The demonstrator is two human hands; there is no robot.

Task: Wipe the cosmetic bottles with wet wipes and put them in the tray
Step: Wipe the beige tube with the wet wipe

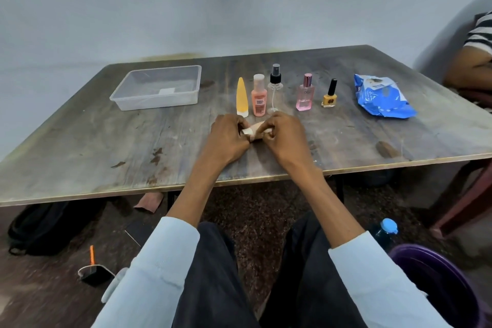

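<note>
Both hands, L (227, 136) & R (283, 136), pinched a small tube in a wet wipe (254, 130), long axis left-right betw. them; clear tray (157, 88) sat empty, far-left, nearer L.

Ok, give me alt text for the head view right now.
Both hands, left hand and right hand, hold a small pale item together on the table. Behind stand five cosmetic bottles; the clear tray is empty.
</note>
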